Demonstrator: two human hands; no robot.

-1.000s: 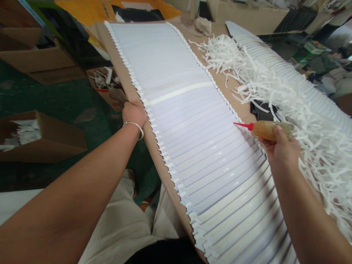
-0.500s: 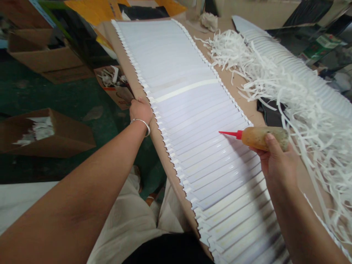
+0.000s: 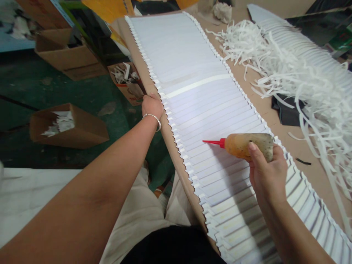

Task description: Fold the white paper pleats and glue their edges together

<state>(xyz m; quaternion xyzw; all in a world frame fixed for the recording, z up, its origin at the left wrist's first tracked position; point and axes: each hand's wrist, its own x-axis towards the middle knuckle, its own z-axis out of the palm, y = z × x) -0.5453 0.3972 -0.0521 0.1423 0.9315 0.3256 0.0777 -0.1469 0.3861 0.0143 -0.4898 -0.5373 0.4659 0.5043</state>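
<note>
A long fanned row of overlapping white paper sheets [image 3: 192, 77] lies along a brown table [image 3: 275, 117]. My right hand [image 3: 266, 172] is closed round a squeeze glue bottle [image 3: 247, 145] with a red nozzle. The nozzle tip points left and sits just over the sheets near the row's middle. My left hand [image 3: 152, 106], with a metal bracelet on the wrist, grips the table's left edge beside the sheets' notched ends.
A heap of white paper strips [image 3: 291, 73] covers the table's right side, over a second fanned row [image 3: 288, 40]. A dark scrap [image 3: 287, 113] lies beside it. Open cardboard boxes [image 3: 68, 126] with paper offcuts stand on the green floor at left.
My right hand has drawn the glue bottle leftward across the sheets, from their right edge toward the middle. My left hand stays on the table edge. The camera has shifted.
</note>
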